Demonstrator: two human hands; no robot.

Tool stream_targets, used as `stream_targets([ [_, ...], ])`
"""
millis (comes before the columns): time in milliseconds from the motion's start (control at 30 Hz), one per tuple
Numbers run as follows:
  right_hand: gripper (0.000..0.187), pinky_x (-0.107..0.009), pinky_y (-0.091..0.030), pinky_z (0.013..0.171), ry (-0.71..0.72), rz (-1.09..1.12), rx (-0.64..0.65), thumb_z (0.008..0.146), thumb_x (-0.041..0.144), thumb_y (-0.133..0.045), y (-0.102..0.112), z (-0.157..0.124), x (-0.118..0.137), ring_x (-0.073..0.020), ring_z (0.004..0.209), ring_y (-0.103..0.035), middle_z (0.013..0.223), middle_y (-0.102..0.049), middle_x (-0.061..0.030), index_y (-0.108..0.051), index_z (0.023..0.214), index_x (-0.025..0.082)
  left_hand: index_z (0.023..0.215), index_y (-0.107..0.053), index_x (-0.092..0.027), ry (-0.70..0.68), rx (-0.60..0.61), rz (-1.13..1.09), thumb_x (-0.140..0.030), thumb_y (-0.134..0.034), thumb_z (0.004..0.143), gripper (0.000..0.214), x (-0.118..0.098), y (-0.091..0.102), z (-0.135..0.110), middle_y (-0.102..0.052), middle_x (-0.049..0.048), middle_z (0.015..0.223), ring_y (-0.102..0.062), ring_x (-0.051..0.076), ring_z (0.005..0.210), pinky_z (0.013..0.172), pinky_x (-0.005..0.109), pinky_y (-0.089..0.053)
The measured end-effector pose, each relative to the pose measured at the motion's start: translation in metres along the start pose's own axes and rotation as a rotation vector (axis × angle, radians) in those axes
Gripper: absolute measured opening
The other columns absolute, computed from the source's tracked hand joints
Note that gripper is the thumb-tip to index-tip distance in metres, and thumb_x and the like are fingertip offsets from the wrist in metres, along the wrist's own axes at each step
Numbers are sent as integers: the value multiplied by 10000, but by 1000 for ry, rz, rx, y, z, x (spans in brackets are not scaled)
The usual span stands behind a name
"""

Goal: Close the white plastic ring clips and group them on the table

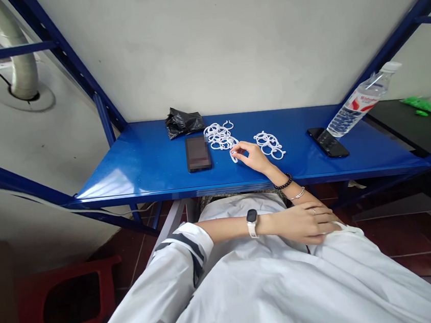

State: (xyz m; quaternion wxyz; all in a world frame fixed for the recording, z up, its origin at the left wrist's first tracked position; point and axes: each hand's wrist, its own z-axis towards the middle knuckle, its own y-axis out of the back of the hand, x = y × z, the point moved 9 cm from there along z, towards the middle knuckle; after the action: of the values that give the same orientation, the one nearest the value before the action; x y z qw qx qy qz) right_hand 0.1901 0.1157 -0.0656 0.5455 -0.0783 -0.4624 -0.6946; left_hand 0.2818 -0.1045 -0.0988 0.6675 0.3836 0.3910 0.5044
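Note:
My right hand (pixel 252 156) reaches over the blue table with thumb and fingertips pinched on a white plastic ring (pixel 234 156). Just beyond its fingertips lies a heap of similar white rings (pixel 218 135), which look like curtain rings. A smaller group of white rings (pixel 270 144) lies to the right of this hand. My left hand (pixel 302 222), with a watch on its wrist, lies across my right forearm. Its fingers are stretched out, and their tips are at the rolled edge of the right sleeve (pixel 348 229).
On the blue table (pixel 146 158) are a dark rectangular device (pixel 198 153), a crumpled black plastic bag (pixel 183 122), a phone (pixel 328 142) and a tilted water bottle (pixel 363 99). Blue frame posts rise at both sides. Green pieces (pixel 425 104) lie on a dark surface at right; a red stool (pixel 69 305) stands lower left.

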Motion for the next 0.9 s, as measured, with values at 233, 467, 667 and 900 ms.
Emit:
stream_targets([
  [233, 193, -364, -561, 772, -19, -13, 2, 929, 383, -619, 5, -3, 0, -211, 802, -672, 919, -733, -65, -695, 883, 211, 821, -718, -161, 192, 333, -668, -169, -606, 885, 130, -2, -80, -54, -717, 14, 822, -671, 146, 772, 753, 225, -517],
  [467, 166, -356, -563, 763, -10, 0, -2, 921, 351, -623, 5, -2, 1, -208, 799, -672, 928, -739, -66, -691, 882, 205, 817, -749, -160, 191, 558, -729, -75, -642, 792, 138, 8, -125, -46, -700, 4, 827, -657, 148, 774, 719, 224, -492],
  [667, 167, -357, -567, 764, -19, -11, 5, 928, 358, -617, 5, -3, 1, -211, 809, -676, 934, -740, -66, -689, 890, 213, 482, -535, -163, 236, 676, -500, -43, -680, 672, 268, 18, -116, -46, -557, 10, 561, -472, 142, 521, 542, 289, -403],
  [900, 120, -351, -565, 764, -14, -6, 2, 912, 306, -627, 6, -2, 3, -204, 795, -672, 931, -734, -67, -688, 889, 206, 430, -343, -197, 200, 719, -437, -103, -777, 603, 476, 17, -116, -48, -475, -6, 500, -481, 155, 548, 552, 299, -440],
])
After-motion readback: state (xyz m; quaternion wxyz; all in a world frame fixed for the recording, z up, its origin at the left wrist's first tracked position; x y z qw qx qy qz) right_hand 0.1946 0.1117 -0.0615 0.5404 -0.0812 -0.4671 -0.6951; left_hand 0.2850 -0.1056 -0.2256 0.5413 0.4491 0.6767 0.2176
